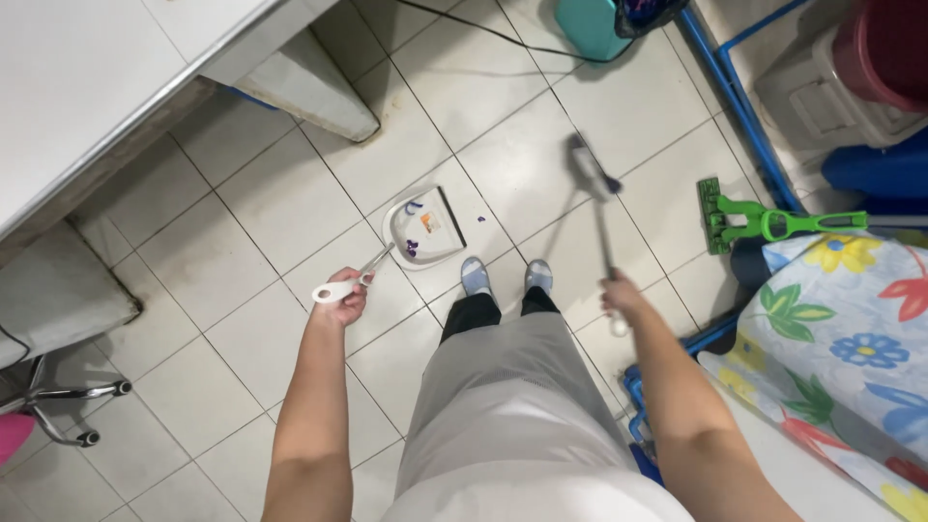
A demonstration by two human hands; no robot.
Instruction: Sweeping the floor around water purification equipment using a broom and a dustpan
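Observation:
My left hand (346, 295) grips the white handle of a long-handled dustpan (425, 228), whose white tray rests on the tiled floor ahead of my feet. Small purple and orange scraps lie inside the tray, and one purple bit sits on the tile just right of it. My right hand (619, 293) holds the thin handle of a broom (592, 166), its dark bristle head raised or tilted to the right of the dustpan, slightly blurred. My grey shoes (506, 275) stand between the two tools.
A white table (87, 87) fills the upper left, a chair base (68, 406) at lower left. A green mop head (744, 217) lies at right beside a blue metal frame (735, 97), a flowered cloth (851, 329) and stacked plastic containers. A teal bin and a black cable sit at top.

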